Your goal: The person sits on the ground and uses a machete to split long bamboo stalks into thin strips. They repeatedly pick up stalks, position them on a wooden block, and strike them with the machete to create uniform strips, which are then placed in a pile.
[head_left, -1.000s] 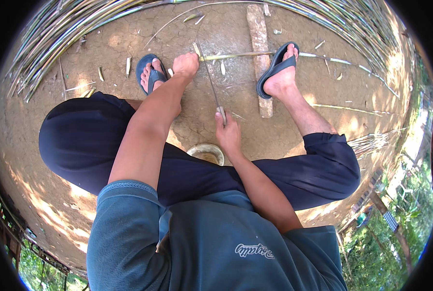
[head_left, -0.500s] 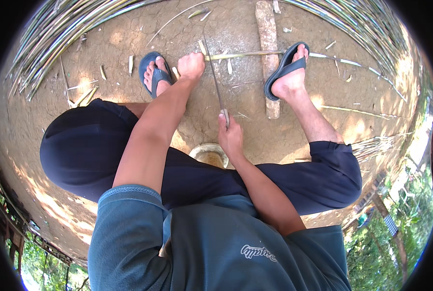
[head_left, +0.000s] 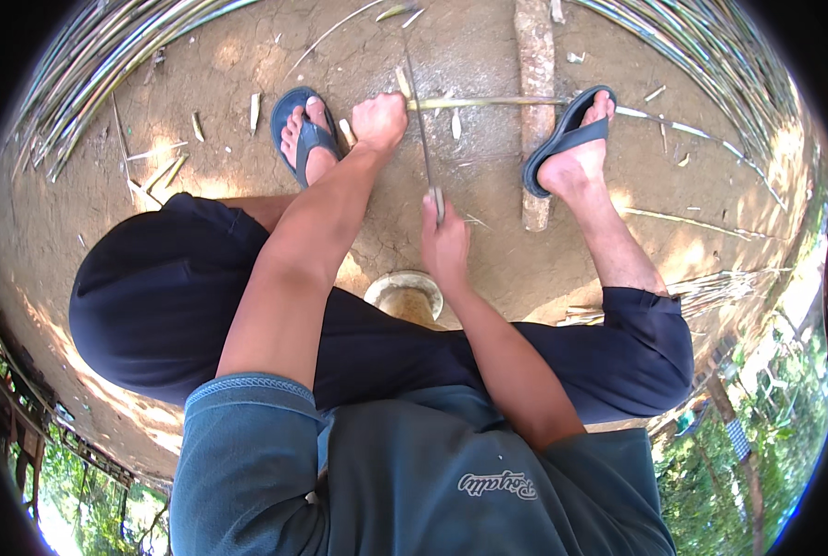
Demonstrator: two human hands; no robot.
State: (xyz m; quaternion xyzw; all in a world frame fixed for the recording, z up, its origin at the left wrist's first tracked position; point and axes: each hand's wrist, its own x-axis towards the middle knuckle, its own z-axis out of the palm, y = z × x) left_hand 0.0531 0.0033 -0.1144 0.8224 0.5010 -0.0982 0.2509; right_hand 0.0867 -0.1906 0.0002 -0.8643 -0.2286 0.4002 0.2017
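Observation:
My left hand [head_left: 379, 120] is closed in a fist around the near end of a long, thin greenish stalk [head_left: 488, 101]. A short pale split piece [head_left: 402, 80] juts up beside the fist, and another pale end [head_left: 347, 132] shows on its other side. My right hand [head_left: 446, 246] grips the handle of a long, narrow-bladed knife [head_left: 422, 139]. Its blade points away from me and crosses the stalk just right of my left fist; whether it cuts in, I cannot tell. The stalk runs rightward over a log and past my right sandal [head_left: 571, 139].
A rough log [head_left: 536, 208] lies on the cracked earth near my right foot. My left sandal [head_left: 303, 134] is beside my left fist. Bundles of stalks [head_left: 108, 83] curve along the far edges. Pale chips [head_left: 254, 112] are scattered about. A round pale-rimmed object [head_left: 404, 281] sits between my legs.
The whole view has shifted slightly, so ground things appear farther right. My right hand and the knife have edged a little away from my body. Both grips look the same.

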